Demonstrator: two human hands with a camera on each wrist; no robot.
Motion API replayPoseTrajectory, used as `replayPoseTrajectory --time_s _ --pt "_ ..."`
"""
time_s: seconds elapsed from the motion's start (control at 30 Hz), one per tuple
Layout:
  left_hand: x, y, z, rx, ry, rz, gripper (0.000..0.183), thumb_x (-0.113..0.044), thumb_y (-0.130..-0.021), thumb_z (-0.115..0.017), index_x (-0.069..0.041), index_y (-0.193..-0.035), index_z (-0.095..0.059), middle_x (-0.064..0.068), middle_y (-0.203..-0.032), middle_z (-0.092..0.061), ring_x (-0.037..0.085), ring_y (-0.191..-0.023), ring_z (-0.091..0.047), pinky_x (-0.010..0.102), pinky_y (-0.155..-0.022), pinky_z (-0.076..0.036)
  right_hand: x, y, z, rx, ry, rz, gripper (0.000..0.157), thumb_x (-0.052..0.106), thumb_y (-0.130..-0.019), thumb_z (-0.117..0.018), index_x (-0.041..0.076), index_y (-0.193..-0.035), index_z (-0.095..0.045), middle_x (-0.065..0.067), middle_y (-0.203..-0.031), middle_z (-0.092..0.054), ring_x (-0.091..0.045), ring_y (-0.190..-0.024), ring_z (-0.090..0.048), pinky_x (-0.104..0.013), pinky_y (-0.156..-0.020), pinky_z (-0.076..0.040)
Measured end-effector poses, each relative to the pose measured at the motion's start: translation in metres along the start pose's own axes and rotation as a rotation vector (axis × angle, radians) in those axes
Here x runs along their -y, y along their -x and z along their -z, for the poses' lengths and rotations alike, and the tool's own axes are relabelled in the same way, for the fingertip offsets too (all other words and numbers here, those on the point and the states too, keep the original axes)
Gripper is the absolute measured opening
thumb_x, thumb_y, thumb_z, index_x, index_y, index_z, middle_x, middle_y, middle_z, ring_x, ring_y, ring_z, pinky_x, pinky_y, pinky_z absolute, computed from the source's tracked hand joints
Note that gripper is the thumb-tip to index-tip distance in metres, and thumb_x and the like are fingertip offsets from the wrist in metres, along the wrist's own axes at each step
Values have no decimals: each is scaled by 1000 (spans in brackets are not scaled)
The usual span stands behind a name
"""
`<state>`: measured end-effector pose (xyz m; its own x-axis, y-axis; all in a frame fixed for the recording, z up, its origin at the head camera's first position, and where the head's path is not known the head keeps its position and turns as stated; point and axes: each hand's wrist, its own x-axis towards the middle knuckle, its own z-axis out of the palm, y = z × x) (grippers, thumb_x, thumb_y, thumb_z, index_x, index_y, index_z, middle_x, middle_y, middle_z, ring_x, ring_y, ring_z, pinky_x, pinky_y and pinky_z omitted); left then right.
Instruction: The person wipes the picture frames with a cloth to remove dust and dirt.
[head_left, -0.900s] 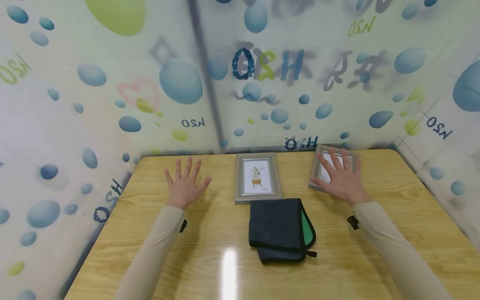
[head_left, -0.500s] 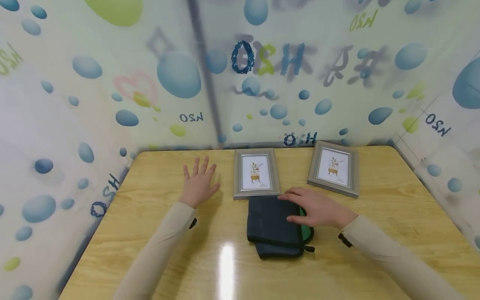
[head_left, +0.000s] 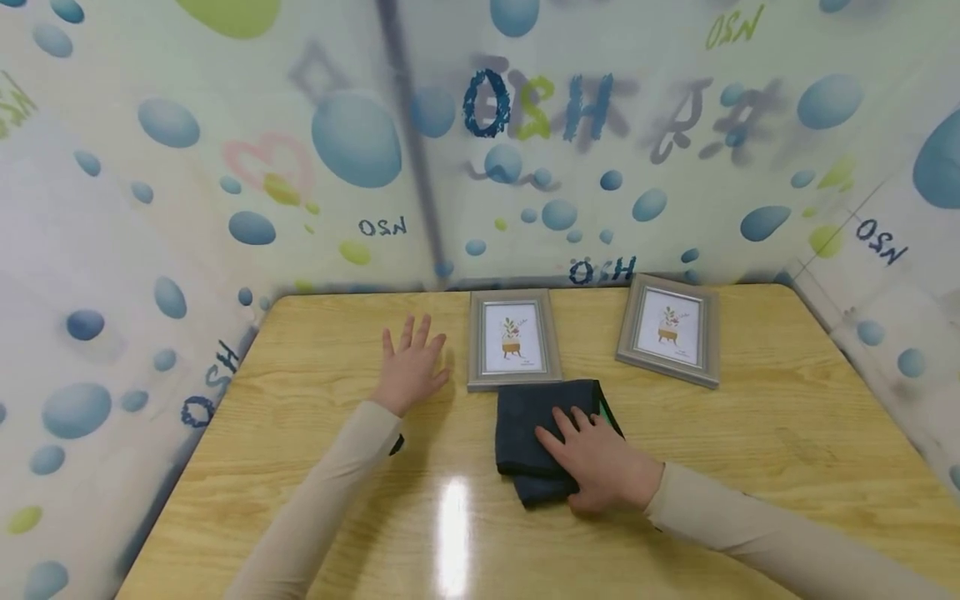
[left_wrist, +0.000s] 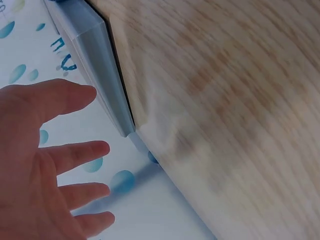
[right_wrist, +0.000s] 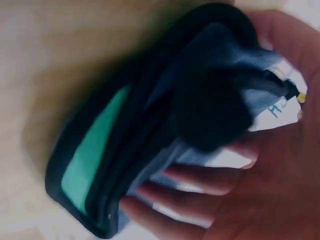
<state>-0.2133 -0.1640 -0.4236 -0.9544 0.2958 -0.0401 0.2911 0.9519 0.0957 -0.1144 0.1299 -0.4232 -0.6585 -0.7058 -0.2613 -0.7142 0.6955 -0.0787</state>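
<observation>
A dark blue folded cloth (head_left: 528, 421) with black edging, a loop and a green inner side (right_wrist: 95, 150) lies in front of the left picture frame. My right hand (head_left: 600, 458) lies over its right part, straight fingers spread on top and thumb by its near edge. That hand hides the cloth's right corner in the head view. Nothing is in my left hand (head_left: 411, 372), which hovers over the wood with fingers spread, to the left of a grey picture frame (head_left: 551, 342). The side of a frame (left_wrist: 92, 60) shows beyond its thumb in the left wrist view.
A second grey picture frame (head_left: 708, 350), slightly turned, lies farther right near the table's back edge. Both frames hold a plant print. Patterned fabric walls (head_left: 322, 258) rise behind and beside the wooden table (head_left: 787, 483).
My right hand has come from over the right frame, leftward and nearer, down onto the cloth. My left hand has drifted right toward the left frame.
</observation>
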Motion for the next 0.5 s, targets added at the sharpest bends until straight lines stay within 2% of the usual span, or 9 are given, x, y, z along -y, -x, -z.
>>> replayPoseTrajectory --time_s 0.1,0.27,0.33,0.43,0.5 --pt "-3 0 -1 -4 -8 -4 59 -34 -92 -63 -8 -142 -46 20 -157 -16 41 -143 -8 67 -108 -4 -2 1 1 -30 -14 -1 79 39 -79 -77 5 -142 -44 -29 -140 -41 -49 -124 -43 -59 -92 -43" --pt "-5 0 -2 8 -15 -3 59 -34 -93 -63 -8 -142 -45 20 -157 -16 42 -143 -8 68 -107 -3 -2 2 0 -69 44 26 78 38 -78 -77 2 -139 -46 -29 -138 -42 -47 -123 -43 -57 -86 -47" --pt "-6 0 -3 9 -19 -2 59 -33 -92 -63 -8 -142 -46 20 -157 -16 42 -143 -8 68 -107 -4 -1 1 -2 -127 87 52 74 36 -76 -79 1 -134 -49 -28 -131 -47 -45 -116 -49 -53 -78 -51" --pt "-9 1 -5 19 -24 -13 58 -34 -93 -63 -9 -142 -46 20 -156 -18 42 -143 -9 68 -107 -5 -1 -4 -5 -227 155 95 54 26 -78 -79 5 -121 -53 -21 -115 -54 -35 -96 -58 -41 -62 -53" --pt "-13 1 -7 38 -12 -34 57 -33 -93 -63 -8 -142 -47 20 -155 -21 41 -142 -11 67 -107 -8 -2 -7 -7 -265 188 121 40 17 -82 -76 9 -114 -54 -16 -103 -56 -29 -83 -57 -33 -53 -50"
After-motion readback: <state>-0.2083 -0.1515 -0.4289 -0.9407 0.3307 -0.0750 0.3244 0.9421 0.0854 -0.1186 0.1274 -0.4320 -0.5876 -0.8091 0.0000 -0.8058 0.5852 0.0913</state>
